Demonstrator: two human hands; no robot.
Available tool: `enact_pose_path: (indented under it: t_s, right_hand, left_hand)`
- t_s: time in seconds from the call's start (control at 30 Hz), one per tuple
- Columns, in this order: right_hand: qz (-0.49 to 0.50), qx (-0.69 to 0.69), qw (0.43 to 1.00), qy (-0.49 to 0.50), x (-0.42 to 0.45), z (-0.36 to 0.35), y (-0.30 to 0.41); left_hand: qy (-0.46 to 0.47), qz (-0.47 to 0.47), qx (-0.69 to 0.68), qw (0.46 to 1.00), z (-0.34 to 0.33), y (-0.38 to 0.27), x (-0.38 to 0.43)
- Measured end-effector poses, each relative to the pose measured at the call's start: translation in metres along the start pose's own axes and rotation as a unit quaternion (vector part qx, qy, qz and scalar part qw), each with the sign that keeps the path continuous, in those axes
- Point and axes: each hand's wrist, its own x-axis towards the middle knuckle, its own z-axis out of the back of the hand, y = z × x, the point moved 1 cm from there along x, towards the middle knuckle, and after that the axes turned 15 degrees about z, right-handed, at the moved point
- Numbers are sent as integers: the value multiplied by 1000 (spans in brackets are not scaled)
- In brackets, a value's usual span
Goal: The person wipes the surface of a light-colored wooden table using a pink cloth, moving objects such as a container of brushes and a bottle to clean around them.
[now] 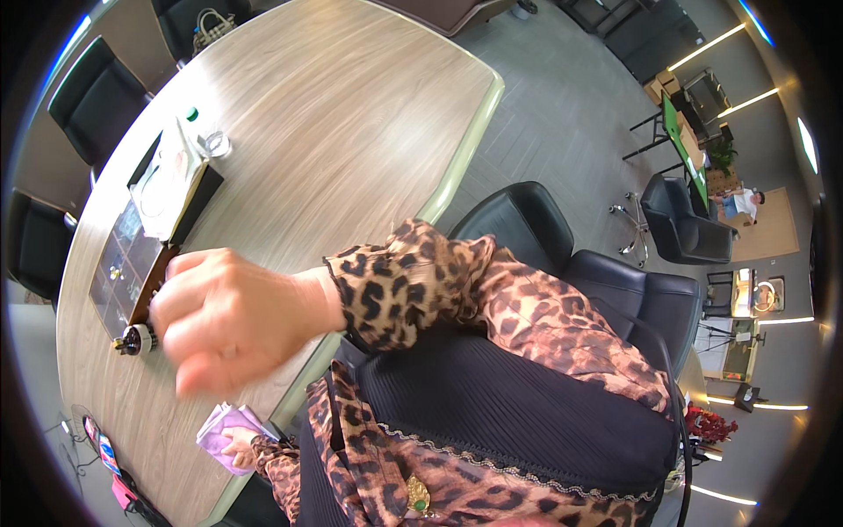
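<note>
My right hand [227,323], blurred, is curled into a fist above the wood-grain table [329,125], back of the hand up; nothing shows in it, though its palm side is hidden. A dark tray with square sections [125,257] lies just beyond it, partly covered by the fist. Beside the tray's lower end is a small dark round container [137,340]. At the table's near edge my left hand [240,448] has its fingers over a folded purple cloth [220,428]. Both arms wear leopard-print sleeves.
A black box [197,201] with white papers, a clear glass [217,143] and a green cap [191,114] stand farther along the table. Black chairs [99,99] line its far side; another chair [520,217] is close by me. A person [744,203] is across the room.
</note>
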Motion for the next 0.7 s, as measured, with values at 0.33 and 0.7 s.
enact_pose_path:
  t_s: [0.33, 0.7]
  right_hand:
    - [-281, -223, 869, 341, -184, 28, -76]
    - [-381, -282, 738, 481, -266, 50, -49]
  left_hand:
    - [-6, -4, 2, 1000, 46, -7, -2]
    - [-41, -24, -72, 996, 62, -9, 0]
